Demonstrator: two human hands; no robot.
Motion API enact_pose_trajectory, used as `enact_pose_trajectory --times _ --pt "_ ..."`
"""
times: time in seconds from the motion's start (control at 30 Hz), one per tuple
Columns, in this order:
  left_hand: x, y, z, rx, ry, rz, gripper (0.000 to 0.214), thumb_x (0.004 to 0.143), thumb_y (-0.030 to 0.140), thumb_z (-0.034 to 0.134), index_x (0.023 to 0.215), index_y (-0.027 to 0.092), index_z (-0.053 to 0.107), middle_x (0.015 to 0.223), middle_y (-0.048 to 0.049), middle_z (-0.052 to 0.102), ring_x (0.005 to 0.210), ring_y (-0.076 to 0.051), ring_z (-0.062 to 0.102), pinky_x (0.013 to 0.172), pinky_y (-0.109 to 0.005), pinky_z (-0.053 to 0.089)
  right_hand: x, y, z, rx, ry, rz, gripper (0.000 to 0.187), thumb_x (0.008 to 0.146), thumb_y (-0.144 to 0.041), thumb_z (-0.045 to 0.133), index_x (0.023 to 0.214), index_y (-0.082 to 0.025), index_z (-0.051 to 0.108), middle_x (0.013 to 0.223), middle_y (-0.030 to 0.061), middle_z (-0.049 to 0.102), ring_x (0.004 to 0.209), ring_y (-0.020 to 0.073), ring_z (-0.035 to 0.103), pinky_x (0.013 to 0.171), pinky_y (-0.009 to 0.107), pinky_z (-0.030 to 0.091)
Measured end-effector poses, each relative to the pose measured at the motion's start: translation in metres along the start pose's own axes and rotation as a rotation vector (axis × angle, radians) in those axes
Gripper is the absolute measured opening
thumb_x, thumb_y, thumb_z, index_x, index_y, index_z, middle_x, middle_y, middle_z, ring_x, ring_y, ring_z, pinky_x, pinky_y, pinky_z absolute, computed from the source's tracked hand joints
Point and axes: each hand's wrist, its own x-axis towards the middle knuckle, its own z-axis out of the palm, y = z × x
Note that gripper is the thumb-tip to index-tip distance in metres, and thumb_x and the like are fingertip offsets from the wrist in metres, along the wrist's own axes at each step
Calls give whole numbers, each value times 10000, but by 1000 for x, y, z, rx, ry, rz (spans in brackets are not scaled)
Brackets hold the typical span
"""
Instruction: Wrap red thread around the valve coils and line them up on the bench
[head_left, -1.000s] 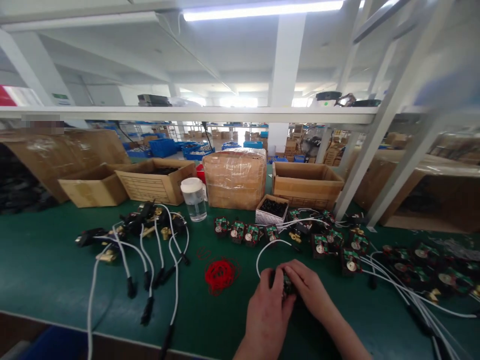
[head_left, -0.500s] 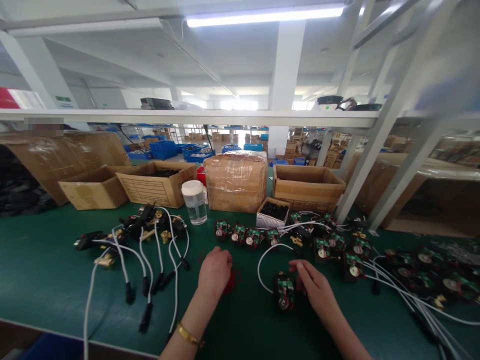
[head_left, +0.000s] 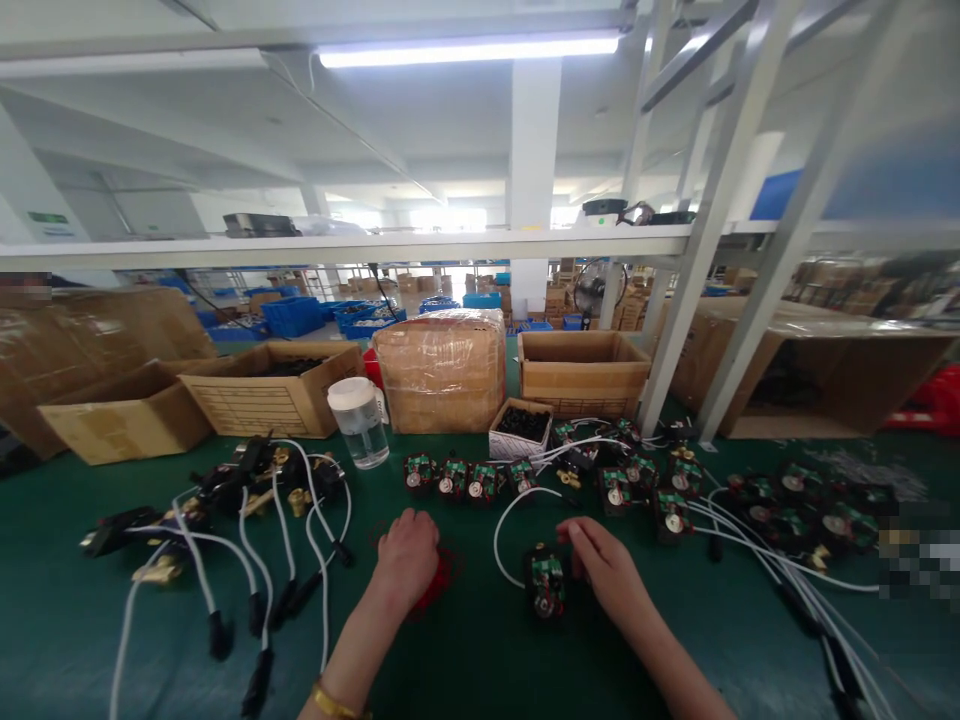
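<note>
My left hand is palm down, fingers curled under at the left side of a small pile of thin red pieces, which look like rings or short wires. Its fingertips are hidden, so what they pinch does not show. Beside my right hand lies a black housing with a green circuit board, its face up. A white cable curves away from that housing. The right fingers are loosely stretched along the housing's upper right side; whether they touch it is unclear.
Similar circuit-board housings line up behind my hands and cluster to the right with white cables. Black units with brass fittings lie left. A water jug, cartons and a small box of black parts stand behind, below a shelf.
The whole view has shifted, so the bench and hands appear farther left. Against the bench, both hands and the circuit-board housing stay in nearly the same places.
</note>
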Motion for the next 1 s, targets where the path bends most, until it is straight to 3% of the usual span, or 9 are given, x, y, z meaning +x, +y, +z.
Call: enact_pose_trajectory --times 0.13,0.23,0.37,0.53,0.8,1.0 --pt "-5 -1 -9 -23 15 53 335 968 154 326 964 180 660 1049 -102 652 1015 -227 631 878 -383 467 1 0 1 -7 17 -26 458 972 -612 439 991 -206 651 897 45 667 613 171 587 570 296 473" --pt "-3 -3 -10 -16 8 89 263 933 172 419 928 211 679 1058 -77 654 1066 -245 614 928 -438 453 2 2 2 -14 12 -38 456 978 -605 432 978 -204 649 906 44 664 609 167 586 571 292 478" --pt "6 -7 -4 23 -17 89 135 855 176 563 897 184 692 1073 -105 663 1081 -288 615 940 -504 451 0 3 3 -13 22 -63 456 983 -603 434 977 -202 651 877 38 651 611 168 584 558 285 480" --pt "17 -4 0 44 -57 90 190 845 140 510 853 167 698 1051 -136 695 1059 -302 643 920 -517 469 -2 0 5 -22 10 -81 449 989 -595 432 970 -205 654 865 33 632 614 166 577 564 280 473" --pt "14 -12 -11 -13 -95 89 257 850 202 487 863 220 744 1026 -81 746 1010 -259 686 841 -382 510 -2 3 5 -56 -15 -84 470 1002 -602 396 981 -210 654 867 36 633 632 172 572 562 276 461" --pt "14 -15 -10 23 -70 105 212 867 236 524 892 222 735 1086 -90 722 1044 -266 666 879 -414 492 -2 2 7 -62 -19 -109 418 1005 -552 426 926 -214 659 837 32 621 667 187 574 591 287 450"
